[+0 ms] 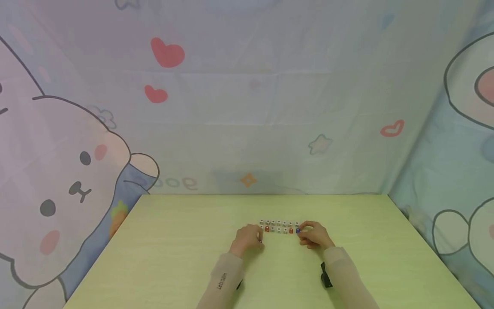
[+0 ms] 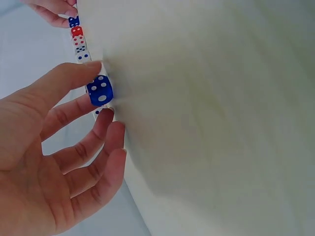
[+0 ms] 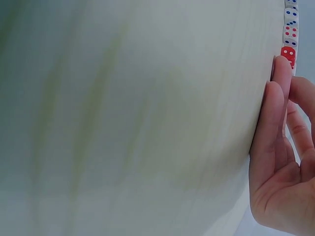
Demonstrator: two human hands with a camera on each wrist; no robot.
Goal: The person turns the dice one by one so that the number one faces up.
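Observation:
My left hand [image 1: 248,237] pinches a blue die [image 2: 101,91] with white pips between thumb and forefinger, its other fingers loosely bent. It is at the left end of two rows of small dice on the table. At the right end of the front row, my right hand [image 1: 315,234] holds another blue die [image 1: 298,230] at its fingertips. The right wrist view hides that die behind the fingers. Beside it sits a red die [image 1: 291,231], followed by white dice [image 1: 279,230] and a second red die [image 1: 267,229] near my left hand.
The back row of white dice [image 1: 278,223] runs close behind the front one. Under everything is a pale yellow-green table [image 1: 173,249]. A cloth backdrop [image 1: 270,128] with cartoon figures hangs past its far edge.

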